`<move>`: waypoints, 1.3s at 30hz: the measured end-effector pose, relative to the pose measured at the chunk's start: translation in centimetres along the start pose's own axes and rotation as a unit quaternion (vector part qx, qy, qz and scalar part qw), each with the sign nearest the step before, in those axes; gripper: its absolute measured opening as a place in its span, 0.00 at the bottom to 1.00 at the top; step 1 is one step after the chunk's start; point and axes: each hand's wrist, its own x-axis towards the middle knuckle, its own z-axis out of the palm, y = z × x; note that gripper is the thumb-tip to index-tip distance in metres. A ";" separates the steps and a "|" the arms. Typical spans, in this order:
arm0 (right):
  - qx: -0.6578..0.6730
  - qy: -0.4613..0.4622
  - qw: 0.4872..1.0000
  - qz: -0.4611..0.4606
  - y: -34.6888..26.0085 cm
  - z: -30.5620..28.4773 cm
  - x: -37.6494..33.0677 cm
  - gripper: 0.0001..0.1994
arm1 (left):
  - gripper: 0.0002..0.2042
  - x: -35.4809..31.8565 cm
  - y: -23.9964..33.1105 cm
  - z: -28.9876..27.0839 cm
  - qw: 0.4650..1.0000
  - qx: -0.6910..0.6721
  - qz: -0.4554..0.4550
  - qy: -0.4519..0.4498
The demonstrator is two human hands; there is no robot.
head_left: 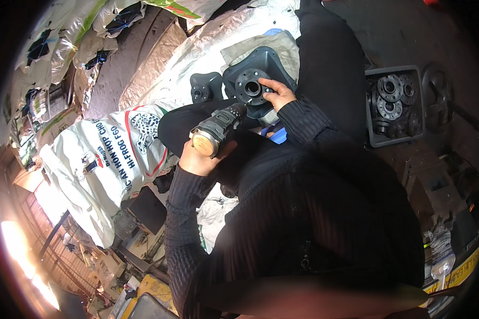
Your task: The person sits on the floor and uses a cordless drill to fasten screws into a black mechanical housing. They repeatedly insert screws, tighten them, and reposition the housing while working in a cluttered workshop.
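My left hand [198, 160] is closed around a drill [212, 130], seen from behind. Its dark chuck points toward a round metal flange [245, 84] with a central bore and holes around its face. The near side of the flange is in the pinch of my right hand [278, 97], thumb and forefinger at its edge. Beneath the flange is a dark, square-rimmed tray [269, 58], between my legs. Whether the drill's tip touches the flange cannot be made out.
Left of the tray lies a dark part with a round hub [199, 93]. A grey crate [370, 106] on the right holds several flanges. White printed sacks [112, 159] lie to the left, and a pale sheet [170, 64] spreads beyond my legs.
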 end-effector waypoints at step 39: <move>-0.166 -0.041 0.960 -0.223 -1.9 -2.0 -0.1 0.19 | 0.39 -1.8 -0.6 1.7 0.998 0.026 0.060 0.010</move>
